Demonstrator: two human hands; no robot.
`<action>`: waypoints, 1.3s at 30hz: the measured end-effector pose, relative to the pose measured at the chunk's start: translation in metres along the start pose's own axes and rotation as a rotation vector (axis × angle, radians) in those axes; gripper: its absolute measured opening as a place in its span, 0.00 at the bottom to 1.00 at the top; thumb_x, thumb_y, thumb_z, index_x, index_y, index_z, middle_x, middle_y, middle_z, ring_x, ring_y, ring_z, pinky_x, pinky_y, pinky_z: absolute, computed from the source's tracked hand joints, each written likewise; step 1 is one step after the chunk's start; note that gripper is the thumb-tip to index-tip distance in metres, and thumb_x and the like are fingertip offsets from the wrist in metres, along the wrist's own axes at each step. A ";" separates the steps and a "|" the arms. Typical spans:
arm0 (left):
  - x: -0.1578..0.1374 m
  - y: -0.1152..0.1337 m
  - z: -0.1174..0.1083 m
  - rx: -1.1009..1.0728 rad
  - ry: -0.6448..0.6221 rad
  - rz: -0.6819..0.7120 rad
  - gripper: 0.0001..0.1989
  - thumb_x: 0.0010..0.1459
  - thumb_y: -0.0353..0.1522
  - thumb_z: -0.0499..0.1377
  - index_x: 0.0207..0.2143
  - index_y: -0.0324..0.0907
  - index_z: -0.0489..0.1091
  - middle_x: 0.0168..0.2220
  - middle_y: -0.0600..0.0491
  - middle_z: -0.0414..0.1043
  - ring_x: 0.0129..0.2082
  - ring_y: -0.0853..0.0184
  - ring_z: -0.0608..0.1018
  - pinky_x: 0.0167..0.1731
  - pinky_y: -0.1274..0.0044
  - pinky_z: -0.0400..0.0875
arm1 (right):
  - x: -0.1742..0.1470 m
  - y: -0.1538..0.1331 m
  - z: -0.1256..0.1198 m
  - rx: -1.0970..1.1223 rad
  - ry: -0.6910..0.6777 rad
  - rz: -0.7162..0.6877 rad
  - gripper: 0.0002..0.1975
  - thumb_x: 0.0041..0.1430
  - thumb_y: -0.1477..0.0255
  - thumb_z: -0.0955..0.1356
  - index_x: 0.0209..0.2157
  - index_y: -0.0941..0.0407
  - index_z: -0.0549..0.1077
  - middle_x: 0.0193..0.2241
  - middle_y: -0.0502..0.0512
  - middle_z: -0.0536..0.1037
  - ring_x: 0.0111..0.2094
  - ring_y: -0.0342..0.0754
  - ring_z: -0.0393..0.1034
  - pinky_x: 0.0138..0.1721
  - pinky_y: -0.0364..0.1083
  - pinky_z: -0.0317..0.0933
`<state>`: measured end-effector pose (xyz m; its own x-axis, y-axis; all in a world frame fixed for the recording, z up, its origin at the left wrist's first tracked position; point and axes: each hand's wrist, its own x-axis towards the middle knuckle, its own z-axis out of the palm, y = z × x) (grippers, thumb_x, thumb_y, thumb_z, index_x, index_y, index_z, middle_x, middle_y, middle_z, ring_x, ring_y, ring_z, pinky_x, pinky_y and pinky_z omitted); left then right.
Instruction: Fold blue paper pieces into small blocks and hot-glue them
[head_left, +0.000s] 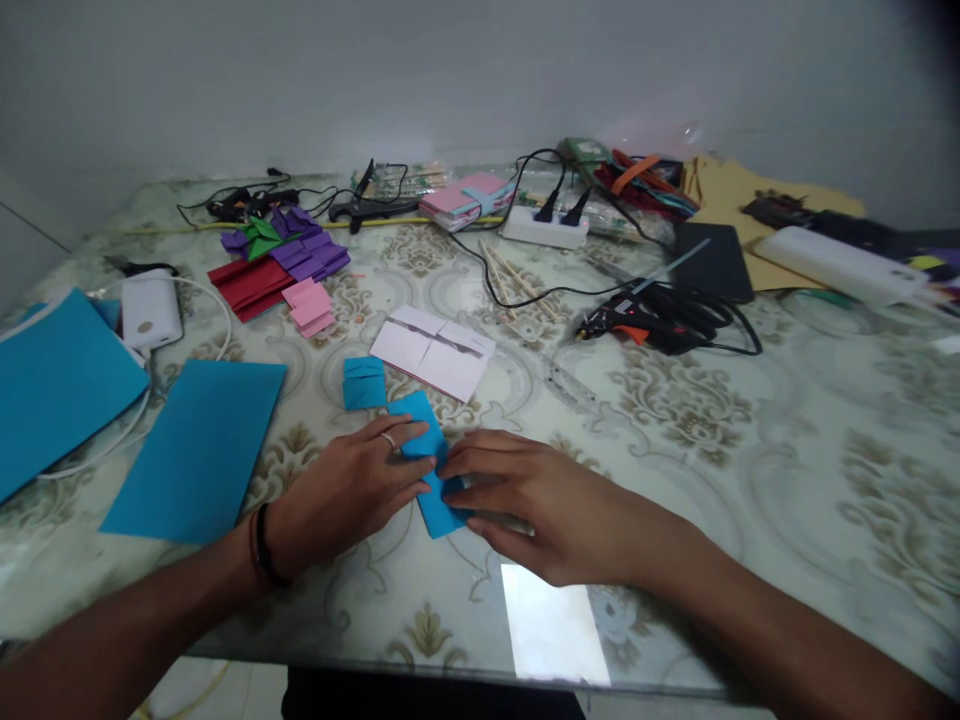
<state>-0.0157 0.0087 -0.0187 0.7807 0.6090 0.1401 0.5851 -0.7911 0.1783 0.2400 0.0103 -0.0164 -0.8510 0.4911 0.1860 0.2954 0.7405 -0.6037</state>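
Note:
A narrow blue folded paper strip [429, 465] lies slanted on the table between my two hands. From the left, my left hand [364, 478] rests stretched fingers on it; a ring and a dark bracelet are on that side. My right hand [525, 490] touches the strip's right edge with slightly bent, spread fingertips, which partly cover it. Just beyond the strip is a small blue folded piece [364, 383]. A white folded paper [433, 350] with slits along its middle lies farther back. Left of my left hand is a flat blue sheet [202, 445].
More blue sheets [60, 390] and a white power bank [152, 308] are at left. Purple [311, 255], red [247, 285] and pink folded papers [309, 306] lie behind. A power strip [546, 228], a glue gun [607, 315] with coiled cable and a clear ruler [568, 385] sit toward the right.

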 end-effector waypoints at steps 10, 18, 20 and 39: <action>-0.002 -0.004 0.006 -0.007 -0.033 -0.031 0.10 0.68 0.31 0.61 0.50 0.43 0.78 0.60 0.41 0.73 0.61 0.55 0.76 0.60 0.58 0.74 | 0.000 0.007 0.007 -0.042 0.125 0.043 0.12 0.68 0.74 0.67 0.49 0.59 0.80 0.47 0.62 0.79 0.51 0.54 0.72 0.57 0.56 0.67; -0.003 -0.003 0.008 0.009 0.016 -0.020 0.10 0.68 0.32 0.61 0.49 0.43 0.79 0.59 0.40 0.75 0.62 0.52 0.76 0.60 0.59 0.75 | 0.002 0.011 0.013 -0.207 0.125 0.159 0.16 0.73 0.71 0.63 0.52 0.63 0.78 0.41 0.64 0.77 0.43 0.57 0.70 0.49 0.59 0.70; -0.003 -0.004 0.008 0.005 0.027 -0.017 0.10 0.68 0.33 0.61 0.49 0.43 0.79 0.59 0.41 0.76 0.61 0.52 0.76 0.58 0.59 0.76 | 0.002 0.010 0.014 -0.233 0.116 0.165 0.17 0.73 0.70 0.63 0.53 0.63 0.78 0.42 0.65 0.77 0.43 0.57 0.70 0.49 0.59 0.70; -0.003 -0.007 0.018 0.045 0.081 0.043 0.13 0.72 0.36 0.57 0.46 0.42 0.81 0.51 0.44 0.81 0.58 0.58 0.78 0.62 0.64 0.70 | 0.016 0.008 0.027 -0.442 0.071 0.307 0.22 0.73 0.67 0.63 0.61 0.64 0.72 0.41 0.65 0.76 0.43 0.59 0.71 0.48 0.59 0.67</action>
<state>-0.0183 0.0111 -0.0378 0.7859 0.5759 0.2250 0.5626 -0.8170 0.1264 0.2166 0.0119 -0.0395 -0.6699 0.7338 0.1131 0.6935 0.6728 -0.2577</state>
